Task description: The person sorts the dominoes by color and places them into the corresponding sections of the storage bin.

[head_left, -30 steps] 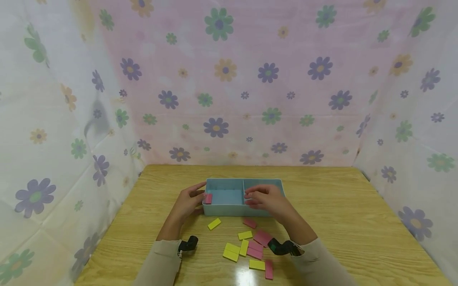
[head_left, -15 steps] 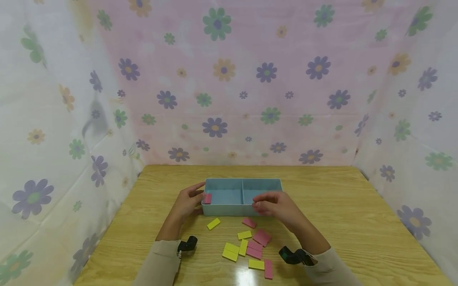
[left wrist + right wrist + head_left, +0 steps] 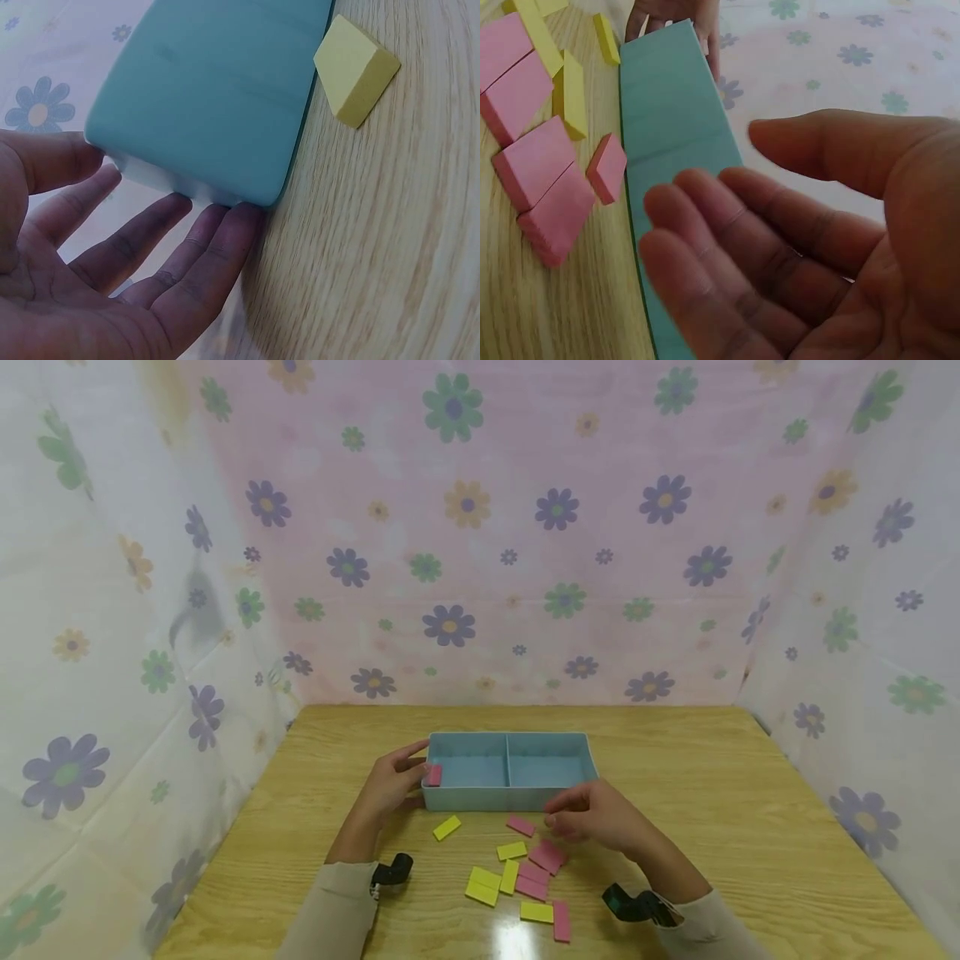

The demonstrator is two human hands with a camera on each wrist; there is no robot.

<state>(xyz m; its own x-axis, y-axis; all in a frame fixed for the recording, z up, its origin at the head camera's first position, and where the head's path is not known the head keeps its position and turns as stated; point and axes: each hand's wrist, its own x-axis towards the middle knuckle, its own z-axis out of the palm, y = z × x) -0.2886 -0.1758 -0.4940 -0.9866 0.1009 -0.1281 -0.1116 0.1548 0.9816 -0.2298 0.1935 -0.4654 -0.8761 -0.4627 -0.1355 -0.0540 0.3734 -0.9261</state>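
Note:
A light blue two-compartment box stands on the table. At its left end my left hand grips the end wall, fingertips on the outside and thumb over the rim. In the left wrist view, my left hand's fingers lie spread along that wall. Just inside, beside the thumb, is a pink block. My right hand hovers near the box's front right, its fingers loosely bent and holding nothing. Close to its fingertips, a flat pink block lies on the table.
In front of the box lie yellow and pink blocks, among them a single yellow block at the left, a yellow pair and a pink pair. A flowered cloth walls off the back and sides of the wooden table.
My right hand has drawn back from over the box's right compartment, moving right and toward the front, to beside the loose blocks. The left hand stays at the box's end.

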